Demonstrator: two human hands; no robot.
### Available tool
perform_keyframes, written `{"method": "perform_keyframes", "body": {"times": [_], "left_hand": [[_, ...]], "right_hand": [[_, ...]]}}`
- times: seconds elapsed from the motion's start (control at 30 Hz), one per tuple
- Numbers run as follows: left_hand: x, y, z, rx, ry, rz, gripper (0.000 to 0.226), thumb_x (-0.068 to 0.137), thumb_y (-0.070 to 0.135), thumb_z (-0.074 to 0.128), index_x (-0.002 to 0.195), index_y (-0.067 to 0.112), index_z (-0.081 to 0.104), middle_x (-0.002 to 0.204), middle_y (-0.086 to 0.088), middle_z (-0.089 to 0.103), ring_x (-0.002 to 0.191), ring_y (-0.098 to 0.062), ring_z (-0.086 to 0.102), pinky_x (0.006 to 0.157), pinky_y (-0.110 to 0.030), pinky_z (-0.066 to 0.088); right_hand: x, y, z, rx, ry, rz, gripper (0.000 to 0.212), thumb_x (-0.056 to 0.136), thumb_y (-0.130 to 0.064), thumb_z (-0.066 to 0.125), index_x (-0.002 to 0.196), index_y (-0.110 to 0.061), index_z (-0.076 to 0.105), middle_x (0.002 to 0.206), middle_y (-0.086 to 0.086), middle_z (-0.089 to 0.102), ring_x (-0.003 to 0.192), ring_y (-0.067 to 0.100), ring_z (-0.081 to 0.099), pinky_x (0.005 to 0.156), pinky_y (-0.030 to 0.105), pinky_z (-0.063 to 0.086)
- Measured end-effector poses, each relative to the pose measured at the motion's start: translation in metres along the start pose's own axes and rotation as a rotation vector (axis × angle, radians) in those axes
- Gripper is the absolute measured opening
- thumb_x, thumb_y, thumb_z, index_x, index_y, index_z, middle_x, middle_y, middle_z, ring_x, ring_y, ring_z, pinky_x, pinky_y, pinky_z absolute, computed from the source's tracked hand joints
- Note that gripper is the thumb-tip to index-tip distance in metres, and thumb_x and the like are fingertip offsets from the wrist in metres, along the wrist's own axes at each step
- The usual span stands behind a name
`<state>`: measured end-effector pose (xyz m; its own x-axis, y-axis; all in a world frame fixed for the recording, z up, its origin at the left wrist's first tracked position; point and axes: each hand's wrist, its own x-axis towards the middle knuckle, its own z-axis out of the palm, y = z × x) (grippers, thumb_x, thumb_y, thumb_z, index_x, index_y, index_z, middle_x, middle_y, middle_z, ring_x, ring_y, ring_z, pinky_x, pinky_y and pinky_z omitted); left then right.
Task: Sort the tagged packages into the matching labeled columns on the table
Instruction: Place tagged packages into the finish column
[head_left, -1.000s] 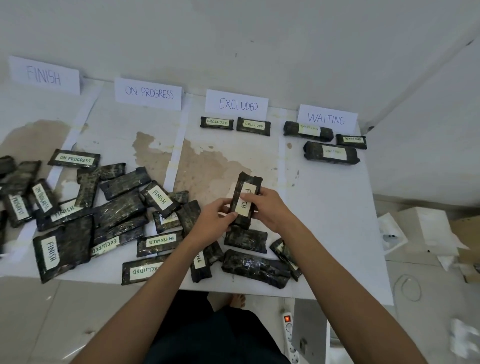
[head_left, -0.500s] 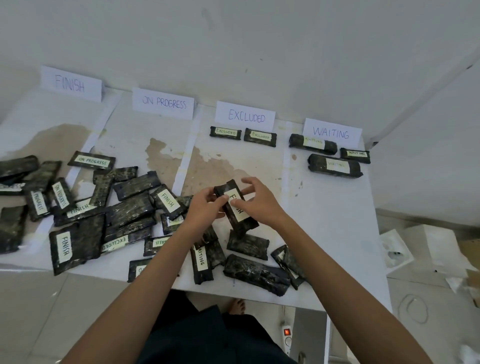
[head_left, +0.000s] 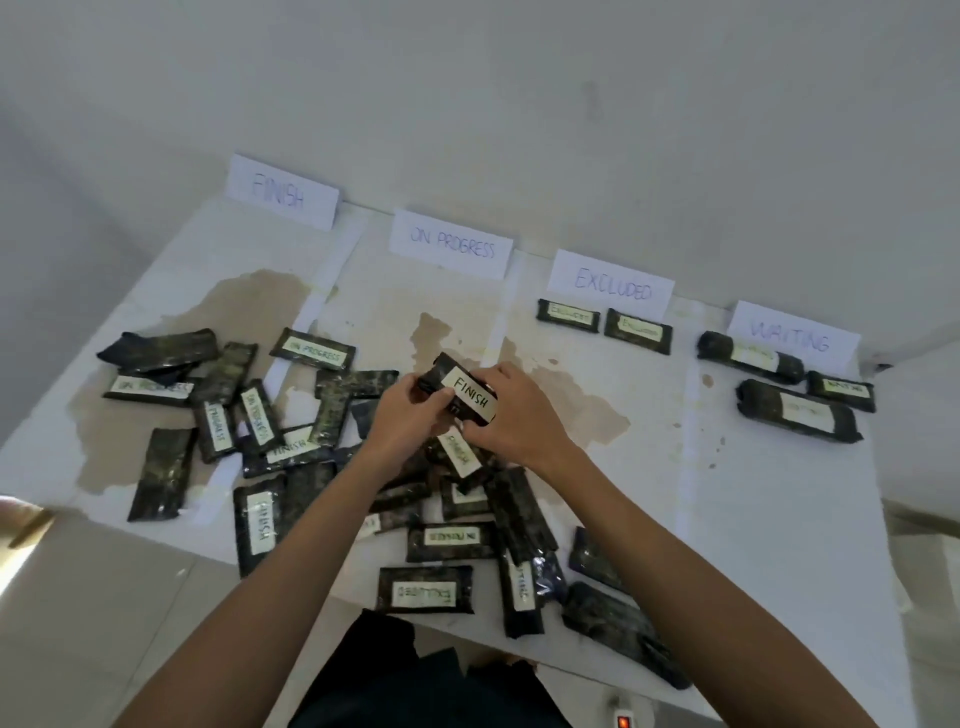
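Both hands are up over the middle of the table (head_left: 649, 467), holding one dark package (head_left: 460, 395) between them, label side up so you can read FINISH on it. The left hand (head_left: 410, 415) pinches its near-left end and the right hand (head_left: 514, 415) grips the other end (fingers curled round the edge). It's lifted above the messy pile of unsorted packages (head_left: 447, 525), roughly over the ON PROGRESS column. The FINISH sign (head_left: 283, 192) sits far left at the wall with nothing lined up directly under it; two packages lie under the EXCLUDED sign (head_left: 612, 285) and three by the WAITING sign (head_left: 792, 336).
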<state>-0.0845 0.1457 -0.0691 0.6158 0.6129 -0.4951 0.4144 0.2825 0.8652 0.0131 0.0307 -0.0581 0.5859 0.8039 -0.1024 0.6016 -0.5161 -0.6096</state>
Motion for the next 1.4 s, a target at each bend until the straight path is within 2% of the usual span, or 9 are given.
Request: {"method": "perform_keyframes", "body": {"times": [0.1, 0.2, 0.43, 0.53, 0.67, 0.8, 1.0, 1.27, 1.4], "left_hand": [[0.026, 0.014, -0.043, 0.037, -0.007, 0.035, 0.015, 0.091, 0.017, 0.057, 0.105, 0.01, 0.057, 0.094, -0.007, 0.068, 0.076, -0.014, 0.069, 0.066, -0.025, 0.058], [0.058, 0.023, -0.086, 0.068, -0.018, 0.066, 0.021, 0.091, 0.022, 0.056, 0.11, 0.013, 0.058, 0.1, -0.01, 0.068, 0.083, -0.021, 0.07, 0.078, -0.037, 0.057], [0.132, 0.041, -0.178, 0.407, 0.084, 0.177, 0.024, 0.091, 0.025, 0.055, 0.114, 0.021, 0.057, 0.094, 0.002, 0.064, 0.085, -0.015, 0.063, 0.075, -0.034, 0.051], [0.163, 0.045, -0.206, 0.574, 0.093, 0.2, 0.03, 0.09, 0.02, 0.057, 0.12, 0.016, 0.056, 0.108, -0.002, 0.061, 0.095, -0.017, 0.058, 0.081, -0.029, 0.047], [0.216, 0.048, -0.239, 0.779, 0.075, 0.175, 0.042, 0.087, 0.014, 0.059, 0.127, 0.007, 0.051, 0.129, -0.014, 0.051, 0.115, -0.028, 0.05, 0.098, -0.034, 0.038], [0.259, 0.046, -0.257, 0.895, 0.074, 0.125, 0.054, 0.085, 0.014, 0.06, 0.135, 0.005, 0.043, 0.139, -0.02, 0.039, 0.126, -0.036, 0.039, 0.106, -0.04, 0.032], [0.305, 0.039, -0.261, 1.04, 0.155, 0.183, 0.063, 0.085, 0.021, 0.061, 0.139, 0.002, 0.035, 0.144, -0.024, 0.03, 0.129, -0.044, 0.029, 0.104, -0.05, 0.031], [0.328, 0.023, -0.259, 1.11, 0.224, 0.274, 0.058, 0.078, 0.023, 0.065, 0.129, 0.004, 0.047, 0.135, -0.02, 0.043, 0.12, -0.041, 0.04, 0.09, -0.051, 0.042], [0.327, 0.021, -0.263, 1.121, 0.217, 0.293, 0.058, 0.079, 0.025, 0.065, 0.13, 0.005, 0.047, 0.135, -0.019, 0.043, 0.121, -0.039, 0.04, 0.091, -0.05, 0.043]], "right_hand": [[0.04, -0.025, 0.014, -0.02, -0.008, -0.039, 0.066, 0.066, -0.03, 0.072, 0.127, -0.015, 0.054, 0.112, 0.003, 0.056, 0.097, 0.019, 0.056, 0.079, 0.035, 0.053], [0.082, -0.048, 0.029, -0.039, -0.022, -0.049, 0.065, 0.066, -0.033, 0.068, 0.127, -0.016, 0.054, 0.115, 0.005, 0.057, 0.102, 0.021, 0.057, 0.082, 0.034, 0.052], [0.177, -0.092, 0.056, -0.066, -0.04, -0.046, 0.06, 0.07, -0.028, 0.07, 0.126, -0.015, 0.053, 0.114, 0.003, 0.056, 0.098, 0.02, 0.056, 0.078, 0.032, 0.05], [0.213, -0.104, 0.069, -0.104, -0.072, -0.05, 0.059, 0.071, -0.028, 0.069, 0.126, -0.015, 0.053, 0.116, 0.003, 0.056, 0.1, 0.02, 0.056, 0.081, 0.034, 0.051], [0.271, -0.116, 0.089, -0.171, -0.114, -0.073, 0.058, 0.072, -0.028, 0.067, 0.127, -0.014, 0.052, 0.117, 0.004, 0.055, 0.1, 0.023, 0.055, 0.08, 0.035, 0.05], [0.326, -0.119, 0.111, -0.229, -0.145, -0.08, 0.057, 0.073, -0.027, 0.066, 0.126, -0.013, 0.053, 0.117, 0.006, 0.055, 0.099, 0.026, 0.055, 0.082, 0.038, 0.05], [0.384, -0.111, 0.145, -0.262, -0.175, -0.083, 0.055, 0.075, -0.027, 0.065, 0.127, -0.011, 0.053, 0.118, 0.007, 0.055, 0.1, 0.026, 0.054, 0.084, 0.037, 0.048], [0.411, -0.093, 0.172, -0.293, -0.118, -0.144, 0.048, 0.079, -0.021, 0.062, 0.125, -0.007, 0.055, 0.125, 0.008, 0.055, 0.105, 0.027, 0.052, 0.086, 0.035, 0.042], [0.411, -0.091, 0.173, -0.291, -0.109, -0.154, 0.048, 0.08, -0.02, 0.063, 0.125, -0.005, 0.055, 0.128, 0.01, 0.054, 0.11, 0.028, 0.052, 0.089, 0.037, 0.042]]}}
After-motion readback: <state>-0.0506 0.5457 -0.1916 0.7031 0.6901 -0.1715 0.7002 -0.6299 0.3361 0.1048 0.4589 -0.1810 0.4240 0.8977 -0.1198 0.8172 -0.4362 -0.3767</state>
